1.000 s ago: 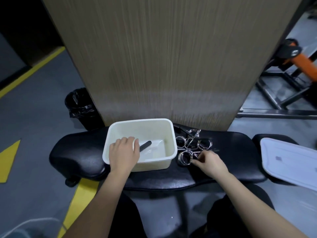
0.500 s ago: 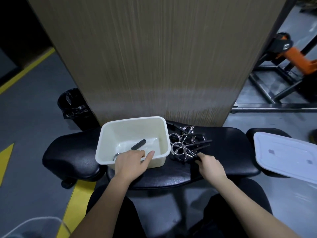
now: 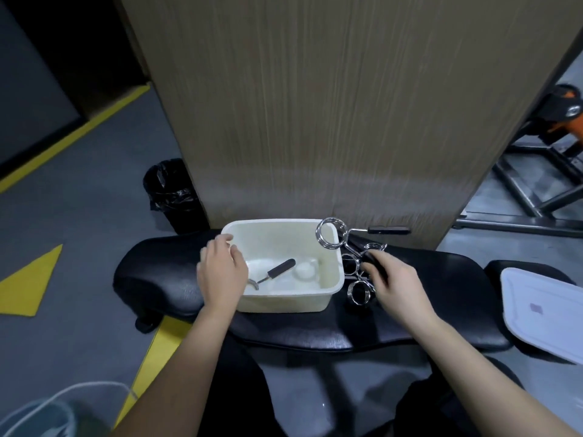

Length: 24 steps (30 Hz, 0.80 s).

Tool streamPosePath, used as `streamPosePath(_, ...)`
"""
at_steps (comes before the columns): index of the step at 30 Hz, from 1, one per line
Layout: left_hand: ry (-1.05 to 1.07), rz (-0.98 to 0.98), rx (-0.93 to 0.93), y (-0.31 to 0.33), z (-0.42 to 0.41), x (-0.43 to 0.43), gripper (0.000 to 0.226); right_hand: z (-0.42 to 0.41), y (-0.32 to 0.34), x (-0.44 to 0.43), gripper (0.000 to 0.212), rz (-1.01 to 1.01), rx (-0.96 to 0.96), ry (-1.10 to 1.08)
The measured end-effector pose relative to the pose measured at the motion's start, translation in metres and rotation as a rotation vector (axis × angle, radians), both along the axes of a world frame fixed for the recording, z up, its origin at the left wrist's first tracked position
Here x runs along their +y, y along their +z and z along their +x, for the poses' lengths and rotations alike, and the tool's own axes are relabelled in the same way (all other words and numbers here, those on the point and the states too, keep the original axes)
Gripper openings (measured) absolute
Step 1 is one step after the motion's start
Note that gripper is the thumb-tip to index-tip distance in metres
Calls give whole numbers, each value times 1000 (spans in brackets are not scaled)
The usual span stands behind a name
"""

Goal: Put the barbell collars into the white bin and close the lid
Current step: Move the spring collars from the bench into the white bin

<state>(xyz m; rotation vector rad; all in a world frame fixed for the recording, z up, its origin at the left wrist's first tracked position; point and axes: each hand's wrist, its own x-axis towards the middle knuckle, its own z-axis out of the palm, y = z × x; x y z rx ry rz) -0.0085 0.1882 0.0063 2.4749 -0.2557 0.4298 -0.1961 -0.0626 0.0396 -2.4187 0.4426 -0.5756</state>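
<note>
A collar [image 3: 329, 233] is held by its handle in the closed right hand [image 3: 399, 280] over the bin [image 3: 334, 280], steadied by the open left hand [image 3: 222, 272]; tangled collars [image 3: 359, 280] on the bench [image 3: 157, 279] could be dragged off.

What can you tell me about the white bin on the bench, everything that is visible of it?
The white bin is a rectangular tub of cream-white plastic, as it looks, with rounded corners and a rolled rim. It stands upright and open, without a lid, on the black padded bench. Inside lies one barbell collar, its black handle showing. The left hand rests over its near left rim. A second collar, held by the right hand, hangs over its far right corner. Loose collars lie beside its right wall.
</note>
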Motion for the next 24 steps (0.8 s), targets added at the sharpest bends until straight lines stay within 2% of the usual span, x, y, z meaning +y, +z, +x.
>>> streamPosePath(3,77,-35,319,-9,16,16,37,28,6,21,18,-87,92,113)
streamPosePath(5,85,-82,444,-13,16,16,39,49,7,38,16,-139,145,181)
streamPosePath(8,124,-36,429,-13,14,13,36,84,-4,61,16,-186,250,239)
streamPosePath(16,133,17,396,-23,19,19,31,170,-54,111,14,-128,507,304)
streamPosePath(24,130,29,366,-28,21,15,29,184,-84,108,22,-41,724,255)
